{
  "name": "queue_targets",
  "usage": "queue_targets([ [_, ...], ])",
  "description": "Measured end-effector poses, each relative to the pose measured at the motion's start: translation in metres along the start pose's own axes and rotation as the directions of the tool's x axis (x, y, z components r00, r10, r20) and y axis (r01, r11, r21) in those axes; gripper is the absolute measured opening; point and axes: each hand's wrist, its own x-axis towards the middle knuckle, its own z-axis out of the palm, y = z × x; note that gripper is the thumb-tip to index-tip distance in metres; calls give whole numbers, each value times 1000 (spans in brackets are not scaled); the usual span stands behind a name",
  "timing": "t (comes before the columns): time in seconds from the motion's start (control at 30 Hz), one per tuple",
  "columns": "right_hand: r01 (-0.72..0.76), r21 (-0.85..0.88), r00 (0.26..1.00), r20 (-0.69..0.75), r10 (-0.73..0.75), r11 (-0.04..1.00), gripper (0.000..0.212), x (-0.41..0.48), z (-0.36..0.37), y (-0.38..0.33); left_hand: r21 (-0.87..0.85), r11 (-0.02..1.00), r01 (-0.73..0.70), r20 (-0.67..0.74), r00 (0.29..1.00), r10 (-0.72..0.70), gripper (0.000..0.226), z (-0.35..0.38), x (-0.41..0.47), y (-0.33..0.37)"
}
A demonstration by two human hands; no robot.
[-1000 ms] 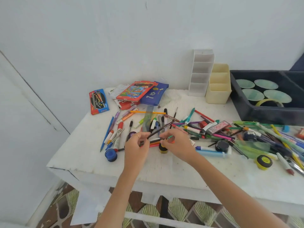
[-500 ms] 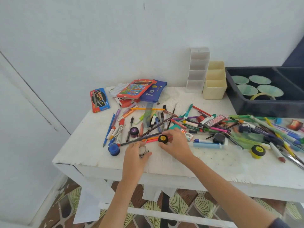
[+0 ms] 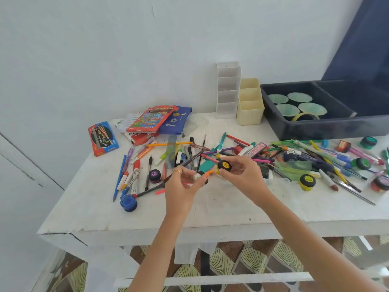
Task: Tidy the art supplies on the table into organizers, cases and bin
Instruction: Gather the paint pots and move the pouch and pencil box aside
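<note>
Pens, pencils, markers and small paint pots lie scattered across the white table [image 3: 210, 209]. My right hand [image 3: 242, 175] pinches a small yellow-lidded paint pot [image 3: 224, 166], lifted just above the table. My left hand [image 3: 183, 184] grips a small white pot [image 3: 197, 176] close beside it; an orange pen tip [image 3: 207, 173] shows between the two hands. At the back stand a white organizer [image 3: 228, 89], a cream organizer [image 3: 250, 108] and a dark bin [image 3: 315, 127].
A blue pot [image 3: 128, 203] and a purple pot [image 3: 155, 175] sit left of my hands, another yellow pot [image 3: 307, 181] to the right. Pencil boxes [image 3: 103, 138] and a blue pencil case [image 3: 174, 121] lie at the back left. The bin holds green discs and a tape roll [image 3: 305, 116].
Both hands came back from the pen pile, closed on small pots at the table, then lifted them. The right hand now holds the yellow-lidded pot up in the air.
</note>
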Motion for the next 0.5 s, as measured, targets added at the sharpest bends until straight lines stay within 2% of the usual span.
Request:
queue_targets([
  [0.07,-30,-8,999,-34,30,1000,27,-8,-8,6,-24,1000,-13,88,996,15,21,11,-1,2],
  [0.17,-55,3,998,-38,55,998,24,-18,-15,18,57,993,-101,193,977,89,26,22,-3,-3],
  [0.23,-49,29,998,-35,50,998,25,-23,-17,25,41,993,-112,236,967,99,17,26,-6,-2],
  [0.27,-39,32,999,-36,40,999,26,-25,-17,28,11,996,-92,244,966,86,12,27,-9,0],
  [0.33,-10,31,999,-42,12,999,27,-27,-16,34,5,995,-95,225,970,92,18,29,-12,-1],
  [0.5,40,1,998,-53,-39,999,29,-28,-14,40,203,949,-241,202,959,201,27,30,-17,-15],
])
